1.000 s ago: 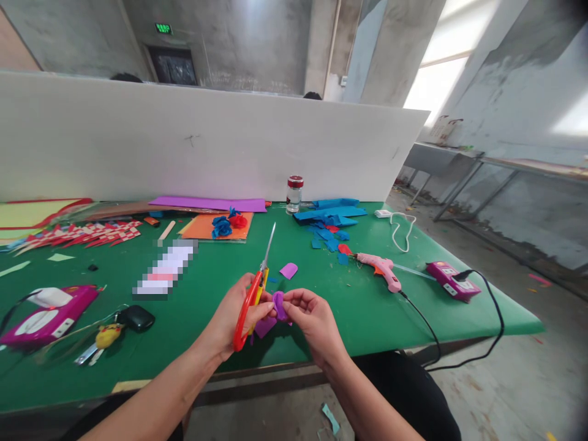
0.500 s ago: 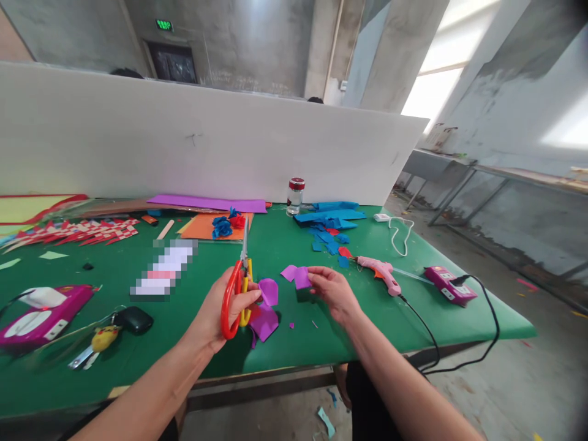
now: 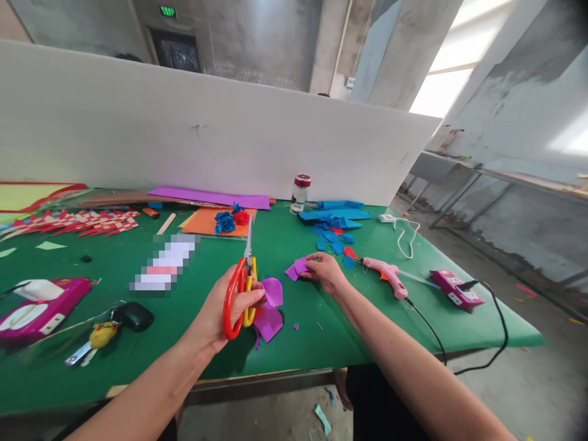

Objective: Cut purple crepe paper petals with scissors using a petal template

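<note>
Since the earlier frame, my right hand has moved away from my left hand and out across the worktop; it now rests on the green surface, fingers closed in a grip on a small purple paper piece. My left hand has stayed near the front edge, and the scissors it carries have swung from a slant to nearly upright.

White partition board: stands along the far edge of the worktop.

Worktop: green, carrying all items listed below.

Purple paper sheet and orange sheet: lie flat at the far side, just before the board. Blue and red paper flowers sit on the orange sheet.

Blue paper offcuts: piled at the far right, beyond my right hand.

Pink glue gun: lies to the right of my right hand, near it but not touching, cable trailing over the front edge.

Scissors: red and yellow handles enclosed in my left grip, blades shut and pointing away from me.

Purple paper scraps: just right of my left hand; the upper one is pinched at my left fingertips, the lower one appears to lie on the worktop.

Glass jar: red lid, upright by the board.
</note>
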`<state>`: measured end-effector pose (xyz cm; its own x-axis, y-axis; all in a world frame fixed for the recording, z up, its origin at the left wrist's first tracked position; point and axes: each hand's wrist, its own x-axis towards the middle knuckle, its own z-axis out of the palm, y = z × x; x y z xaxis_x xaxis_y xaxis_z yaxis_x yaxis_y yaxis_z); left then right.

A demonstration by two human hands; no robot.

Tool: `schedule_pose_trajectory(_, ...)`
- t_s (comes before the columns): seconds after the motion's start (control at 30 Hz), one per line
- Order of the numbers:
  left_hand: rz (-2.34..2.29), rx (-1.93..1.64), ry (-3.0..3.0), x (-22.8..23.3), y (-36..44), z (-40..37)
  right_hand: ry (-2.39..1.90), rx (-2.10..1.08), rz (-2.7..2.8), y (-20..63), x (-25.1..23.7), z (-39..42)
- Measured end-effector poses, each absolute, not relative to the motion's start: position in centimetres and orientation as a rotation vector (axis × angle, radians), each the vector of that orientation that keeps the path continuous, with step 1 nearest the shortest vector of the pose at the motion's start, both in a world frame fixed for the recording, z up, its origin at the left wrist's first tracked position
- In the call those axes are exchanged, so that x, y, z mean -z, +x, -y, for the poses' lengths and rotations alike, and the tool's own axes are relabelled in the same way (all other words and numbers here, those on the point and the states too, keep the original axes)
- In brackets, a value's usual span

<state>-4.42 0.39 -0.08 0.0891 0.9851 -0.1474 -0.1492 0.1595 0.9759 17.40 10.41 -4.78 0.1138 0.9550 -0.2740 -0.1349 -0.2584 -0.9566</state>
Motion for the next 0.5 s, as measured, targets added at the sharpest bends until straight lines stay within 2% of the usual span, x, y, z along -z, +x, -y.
schedule_pose_trajectory(0.23,-1.094,-1.095,1.018,-0.3,-4.2,0.0,-1.355,-1.404,0.937,18.1,3.9,-7.4)
schedule_pose_trajectory(0.37,-1.070,-1.097,0.990,-0.5,-4.1,-0.2,-1.351,-1.326,1.051,19.3,2.7,-5.6)
schedule_pose_trajectory(0.5,-1.052,-1.107,0.983,-0.5,-3.6,-0.2,-1.169,-1.336,1.192,17.3,1.9,-3.3)
